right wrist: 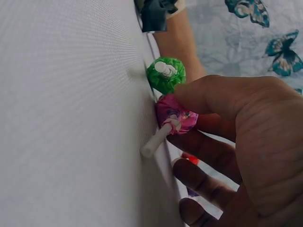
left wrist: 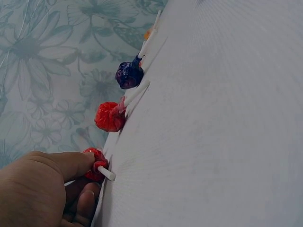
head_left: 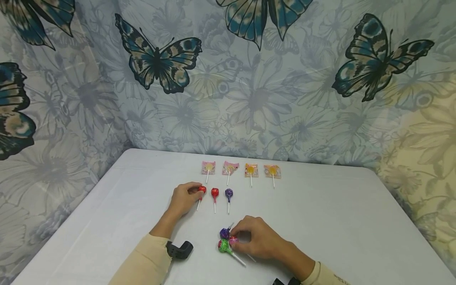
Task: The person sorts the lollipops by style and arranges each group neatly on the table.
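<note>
My left hand (head_left: 184, 198) pinches a red-wrapped lollipop (left wrist: 95, 165) by its round head between thumb and fingers, its white stick angled toward me. To its right lie a second red lollipop (head_left: 215, 192) and a purple lollipop (head_left: 229, 193), sticks pointing to the near edge. Nearer to me, my right hand (head_left: 261, 237) has thumb and index finger at the head of a pink lollipop (right wrist: 176, 115), pinching it. Against that one sit a green lollipop (head_left: 224, 246) and another purple lollipop (head_left: 224, 233); the right fingers partly cover this cluster in the head view.
Behind the red and purple row, flat lollipops in clear packets form another row: two pinkish ones, a left packet (head_left: 208, 168) and a right packet (head_left: 230, 168), then two orange packets (head_left: 251, 170). All lie on a white table (head_left: 338, 213) before butterfly-patterned cloth (head_left: 256, 99).
</note>
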Tool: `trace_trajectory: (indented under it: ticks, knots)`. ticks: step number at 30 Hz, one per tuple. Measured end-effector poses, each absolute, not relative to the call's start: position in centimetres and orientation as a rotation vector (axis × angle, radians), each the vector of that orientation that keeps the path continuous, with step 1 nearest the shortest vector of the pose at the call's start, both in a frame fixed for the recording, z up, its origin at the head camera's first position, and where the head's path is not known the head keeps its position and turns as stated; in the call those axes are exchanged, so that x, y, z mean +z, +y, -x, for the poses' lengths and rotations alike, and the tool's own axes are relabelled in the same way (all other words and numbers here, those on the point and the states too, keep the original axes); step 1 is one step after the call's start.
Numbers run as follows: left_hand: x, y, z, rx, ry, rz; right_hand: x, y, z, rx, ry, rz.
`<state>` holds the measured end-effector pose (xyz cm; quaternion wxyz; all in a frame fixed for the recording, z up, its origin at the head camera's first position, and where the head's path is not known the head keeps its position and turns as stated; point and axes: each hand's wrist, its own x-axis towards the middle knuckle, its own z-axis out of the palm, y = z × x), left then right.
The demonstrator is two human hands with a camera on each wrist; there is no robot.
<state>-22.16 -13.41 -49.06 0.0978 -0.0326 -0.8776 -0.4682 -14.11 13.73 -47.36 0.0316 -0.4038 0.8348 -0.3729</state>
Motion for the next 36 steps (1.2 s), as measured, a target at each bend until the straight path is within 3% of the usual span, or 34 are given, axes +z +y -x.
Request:
trace_trajectory:
  ticks: [6, 15, 36]
  knots:
    - [-49.0, -13.4, 22.1, -1.393, -2.590, 0.097, -47.3, 13.8, 14.3, -1.229, 2.512, 1.351]
    - [-49.0, -13.5, 22.2, -1.385, -2.587, 0.107, -46.1, 14.1, 14.3, -1.308, 2.428, 1.310]
    - [-48.8, -13.4, 22.0, -1.391, -2.593, 0.093, -39.1, 15.1, 12.5, -1.562, 2.383, 1.456]
